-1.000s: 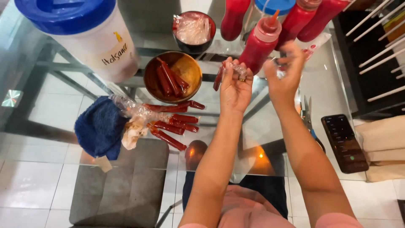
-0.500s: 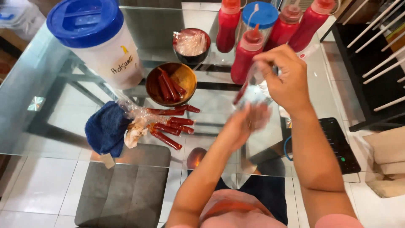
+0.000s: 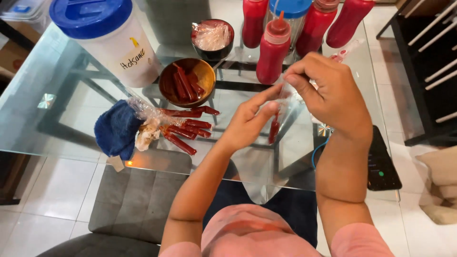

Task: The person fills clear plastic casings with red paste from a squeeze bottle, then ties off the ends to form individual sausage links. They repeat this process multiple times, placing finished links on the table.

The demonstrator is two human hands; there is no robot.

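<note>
My right hand (image 3: 333,95) pinches the top of a narrow clear plastic sachet (image 3: 274,127) that hangs above the glass table (image 3: 57,109). Red sauce fills the sachet's lower end. My left hand (image 3: 247,121) holds the sachet's middle between thumb and outstretched fingers. Just behind my hands stands a red squeeze bottle (image 3: 273,52) with a nozzle cap. To the left, a wooden bowl (image 3: 204,78) holds several filled red sachets. More filled sachets (image 3: 185,129) lie on the glass beside crumpled clear plastic.
A big white jar with a blue lid (image 3: 104,38) stands at the back left, a blue cloth (image 3: 114,128) near the front edge. At the back are a dark bowl of plastic bags (image 3: 213,38) and more red bottles (image 3: 328,24). A phone (image 3: 381,162) lies right.
My hands have come away from the squeeze bottle toward me and lower. The sachet now hangs between them with sauce at its bottom, and the left fingers have closed onto it.
</note>
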